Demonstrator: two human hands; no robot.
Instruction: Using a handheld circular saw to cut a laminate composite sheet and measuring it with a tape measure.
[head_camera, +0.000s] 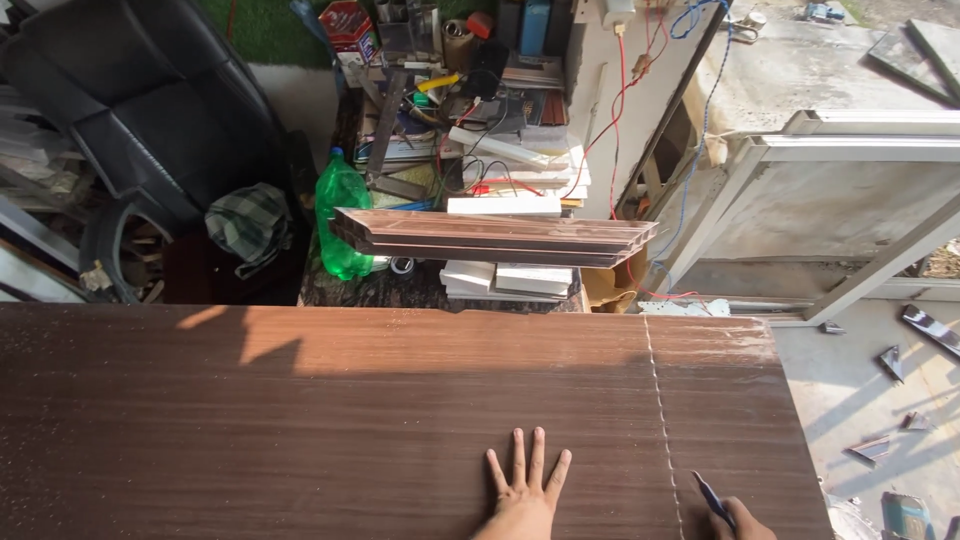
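Note:
A large dark brown wood-grain panel (350, 410) lies flat before me. My left hand (525, 485) presses flat on it near the bottom edge, fingers spread. A thin pale scored line (660, 410) runs from the panel's far edge toward me, with light dust around it. My right hand (745, 520) is at the bottom edge, just right of that line, gripping a small blue-handled cutter (712, 498) whose tip points up-left toward the line.
Beyond the panel, a brown profile section (490, 237) rests on a cluttered bench with a green bottle (342, 215), white blocks and wires. A black chair (150, 110) stands at left. Metal frames (850, 150) and scraps lie on the concrete floor at right.

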